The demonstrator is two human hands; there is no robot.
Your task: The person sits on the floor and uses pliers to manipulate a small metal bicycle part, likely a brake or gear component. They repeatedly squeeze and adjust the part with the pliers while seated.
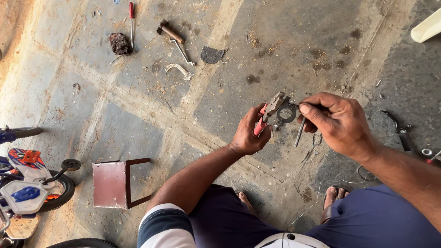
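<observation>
My left hand (248, 133) grips red-handled pliers (268, 115), jaws pointing up and right. The jaws bite on a small dark metal ring clamp (287, 114). My right hand (333, 120) pinches that clamp from the right with thumb and fingers; a thin metal rod or bolt (299, 132) hangs down below the fingers. Both hands are held above the concrete floor, in front of my knees. My sandalled feet (333, 197) show below.
A hammer (170, 32), a spanner (183, 51), a red-handled screwdriver (132, 20) and a dark rag (120, 43) lie on the floor at the top. A small maroon stool (115, 183) lies at lower left beside a child's bicycle (32, 183). A brake lever (400, 132) lies at right.
</observation>
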